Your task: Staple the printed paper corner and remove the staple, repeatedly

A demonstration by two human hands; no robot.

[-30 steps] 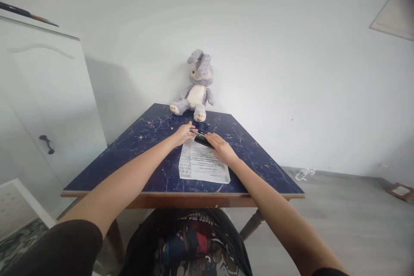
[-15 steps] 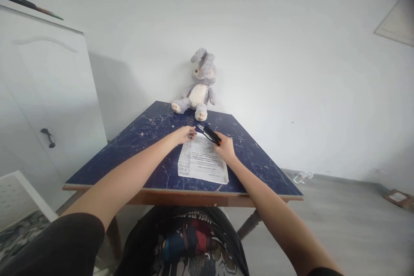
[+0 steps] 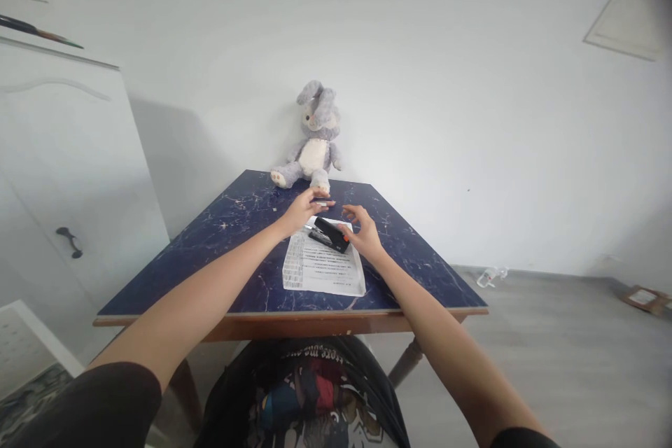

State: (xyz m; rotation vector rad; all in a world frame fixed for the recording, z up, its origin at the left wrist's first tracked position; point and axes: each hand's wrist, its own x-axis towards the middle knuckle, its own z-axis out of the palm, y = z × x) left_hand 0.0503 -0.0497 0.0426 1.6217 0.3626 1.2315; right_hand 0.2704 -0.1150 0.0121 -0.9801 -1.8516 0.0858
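A black stapler [image 3: 330,233] with an orange-red part at its right end lies on the printed sheets [image 3: 325,273], its top arm raised off the base. My left hand [image 3: 304,211] is above and left of it, fingers pinching a small whitish strip [image 3: 322,204] too small to name for certain. Over the stapler's right end is my right hand [image 3: 364,232], fingers spread and curved, its thumb by the orange-red part. Whether the thumb touches it I cannot tell.
A grey plush rabbit [image 3: 316,143] sits at the back of the dark blue marbled table [image 3: 241,259], against the wall. A white cabinet [image 3: 68,154] stands at the left. Clear plastic [image 3: 492,276] and a brown package [image 3: 645,299] lie on the floor at right.
The stapler, earlier gripped in my right hand, now rests lower on the sheets, and that hand's fingers have spread. My left hand has moved up, toward the rabbit. The view has shifted slightly.
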